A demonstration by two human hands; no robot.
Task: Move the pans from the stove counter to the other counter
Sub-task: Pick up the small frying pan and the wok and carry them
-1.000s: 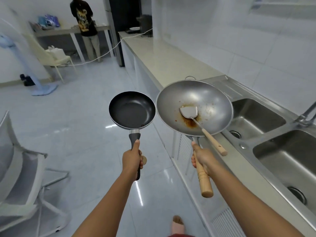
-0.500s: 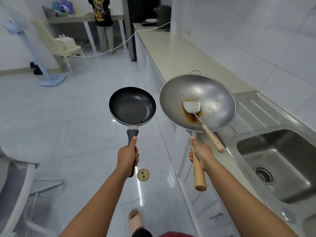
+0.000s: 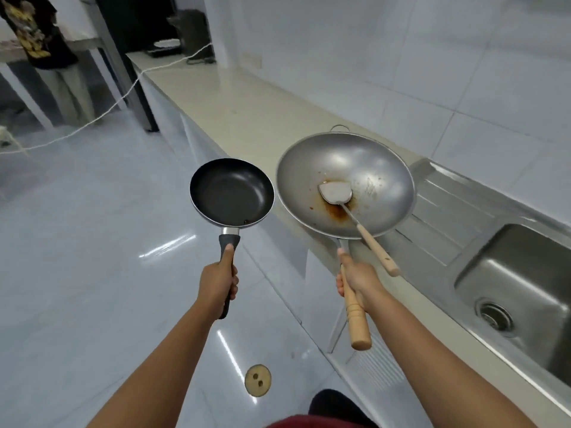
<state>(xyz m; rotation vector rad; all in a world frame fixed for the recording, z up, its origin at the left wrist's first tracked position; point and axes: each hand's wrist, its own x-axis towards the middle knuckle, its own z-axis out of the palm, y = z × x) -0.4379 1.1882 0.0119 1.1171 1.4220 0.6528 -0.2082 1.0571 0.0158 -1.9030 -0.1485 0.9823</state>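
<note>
Two pans carried in the air beside a long counter, one in each hand.

The left hand [image 3: 218,284] is wrapped tight around the dark handle of a small black frying pan [image 3: 231,193], which has nothing in it and hangs out over the floor. The right hand [image 3: 358,279] is clenched on the wooden handle of a big steel wok [image 3: 344,185], held over the near edge of the pale counter [image 3: 244,103] just beside the sink [image 3: 522,291]. Inside the wok lies one metal spatula [image 3: 336,193], its wooden handle sticking out past the rim, over a brown smear of sauce. One drain cover [image 3: 258,380] sits in the floor tiles below. I can read no writing on anything.
</note>
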